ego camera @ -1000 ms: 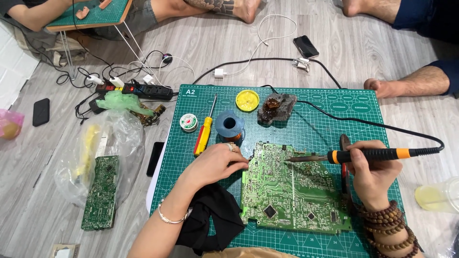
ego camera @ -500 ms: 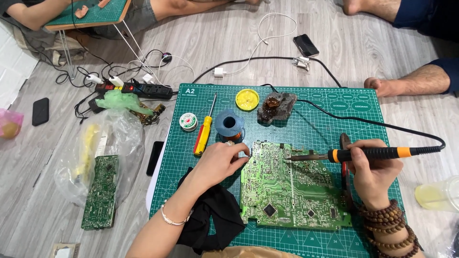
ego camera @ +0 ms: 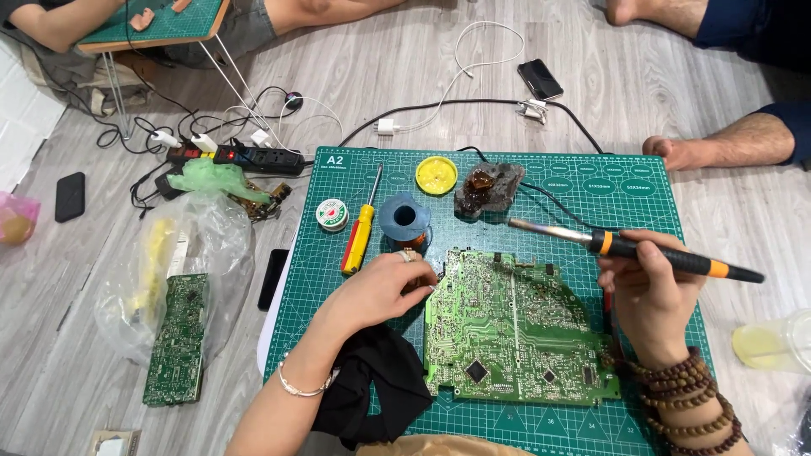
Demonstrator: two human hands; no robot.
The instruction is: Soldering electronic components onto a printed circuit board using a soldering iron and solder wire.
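Nearest us, our left hand (ego camera: 380,287) pinches the circuit board's (ego camera: 515,325) 9 o'clock edge, fingers curled; the board lies flat on the green cutting mat (ego camera: 591,181). Our right hand (ego camera: 650,287), at 3 o'clock, is wrapped around the soldering iron (ego camera: 629,247), its tip raised toward 11. We judge the hot tip could brush left fingers, or the cord snag the rosin lump (ego camera: 488,187) at 12.

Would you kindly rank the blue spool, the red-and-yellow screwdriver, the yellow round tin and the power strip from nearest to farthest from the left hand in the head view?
1. Blue spool: just above the left hand.
2. Red-and-yellow screwdriver: up and left, slightly farther.
3. Yellow round tin: near the mat's top edge.
4. Power strip: off the mat, far upper left.
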